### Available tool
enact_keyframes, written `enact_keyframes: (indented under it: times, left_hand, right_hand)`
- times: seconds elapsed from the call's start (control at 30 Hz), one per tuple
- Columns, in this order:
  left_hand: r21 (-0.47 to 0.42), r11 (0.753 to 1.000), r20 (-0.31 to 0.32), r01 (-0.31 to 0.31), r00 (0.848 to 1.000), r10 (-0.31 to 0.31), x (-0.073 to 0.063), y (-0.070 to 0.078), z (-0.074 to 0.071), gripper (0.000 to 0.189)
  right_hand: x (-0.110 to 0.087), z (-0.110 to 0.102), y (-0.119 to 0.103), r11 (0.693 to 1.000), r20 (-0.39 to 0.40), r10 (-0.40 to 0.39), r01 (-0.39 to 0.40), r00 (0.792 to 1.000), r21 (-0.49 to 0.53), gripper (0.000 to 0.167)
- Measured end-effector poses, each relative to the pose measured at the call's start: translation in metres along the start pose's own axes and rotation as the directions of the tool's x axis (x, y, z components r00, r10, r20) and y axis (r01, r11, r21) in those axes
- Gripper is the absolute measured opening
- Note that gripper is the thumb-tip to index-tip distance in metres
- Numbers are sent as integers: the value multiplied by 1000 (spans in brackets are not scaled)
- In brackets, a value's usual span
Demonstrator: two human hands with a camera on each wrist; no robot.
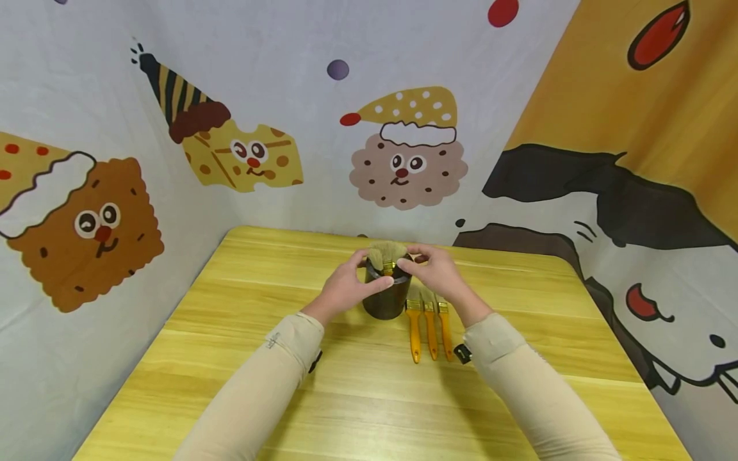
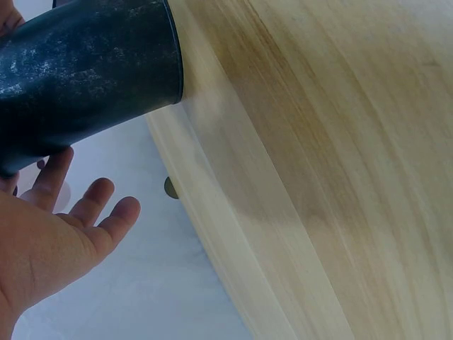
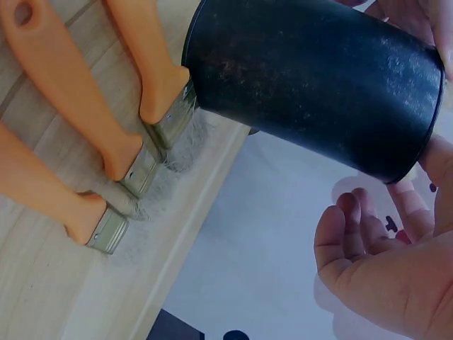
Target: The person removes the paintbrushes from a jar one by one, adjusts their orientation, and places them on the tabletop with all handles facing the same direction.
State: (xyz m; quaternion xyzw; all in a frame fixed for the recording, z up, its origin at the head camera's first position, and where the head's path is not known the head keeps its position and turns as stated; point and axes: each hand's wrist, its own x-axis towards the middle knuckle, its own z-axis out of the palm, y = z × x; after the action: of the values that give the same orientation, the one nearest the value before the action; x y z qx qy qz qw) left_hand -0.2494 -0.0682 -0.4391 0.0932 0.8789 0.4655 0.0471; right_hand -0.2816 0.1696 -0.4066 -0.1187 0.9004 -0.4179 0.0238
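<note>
A black cylindrical cup [image 1: 385,302] stands upright on the wooden table. Bristle-up inside it is a paintbrush [image 1: 387,253] with pale bristles and a gold-coloured ferrule; its lower part is hidden by the cup. My left hand [image 1: 348,285] grips the cup near the rim, thumb across the front and fingers at the left side. From the right, my right hand [image 1: 439,271] holds the rim between thumb and forefinger, thumb close to the bristles. In the right wrist view its other fingers [image 3: 350,227] curl loosely off the cup [image 3: 311,85].
Three paintbrushes with orange handles lie side by side just right of the cup, the middle brush [image 1: 430,330] among them, handles toward me. Behind the far edge of the table [image 1: 242,301] hangs a cloth [image 1: 288,211] printed with cartoon figures.
</note>
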Motion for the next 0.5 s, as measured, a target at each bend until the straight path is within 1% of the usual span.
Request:
enact_keyframes:
  times: [0.13,0.23,0.43,0.5]
  left_hand:
    - [-3,1000,-1,4,1000,-4,1,-1,0,100]
    - [-10,1000,3,-1,1000,1,1,-1,0,100]
    - [-15,1000,14,-7,1000,8,2,-3,0,104]
    - [-17,1000,12,-7,1000,7,1,-3,0,105]
  right_hand:
    - [1,5,-6,1000,-8,-11,11,1000,-27,45]
    - [2,11,-9,999,-23,-18,17,1000,-47,45]
    - [6,20,-13,994,-78,-40,33,996,-100,42]
    - [7,21,-15,994,-87,-42,33,995,-101,41]
